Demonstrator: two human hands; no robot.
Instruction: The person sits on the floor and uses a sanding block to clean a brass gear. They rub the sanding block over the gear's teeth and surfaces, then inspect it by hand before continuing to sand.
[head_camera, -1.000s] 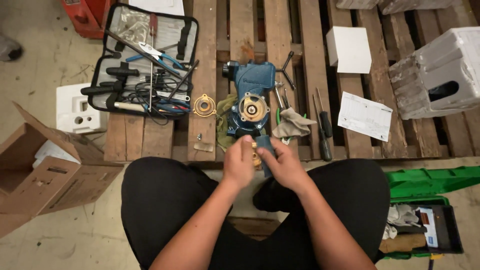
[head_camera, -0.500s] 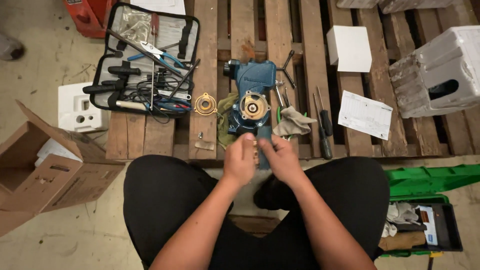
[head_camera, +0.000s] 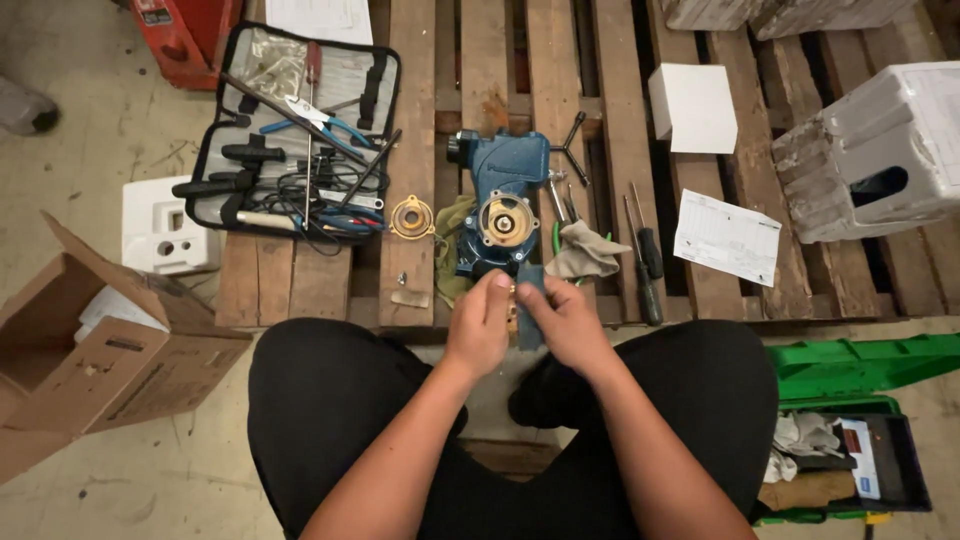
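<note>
Down between the knees, both hands meet over the near edge of the wooden pallet (head_camera: 420, 150): the left hand (head_camera: 480, 328) and the right hand (head_camera: 562, 325) pinch a small brass part (head_camera: 512, 310) together, fingertips closed on it from either side, with a dark blue flat piece (head_camera: 531, 300) against the right fingers. Just beyond the grip sits the blue pump body (head_camera: 503, 205), its round brass-ringed opening facing up. Left of that lies a brass ring (head_camera: 412, 217), and further left an open tool case (head_camera: 295, 130). Right of the grip are a grey rag (head_camera: 588, 255) and two screwdrivers (head_camera: 645, 255), then a printed sheet (head_camera: 727, 238).
</note>
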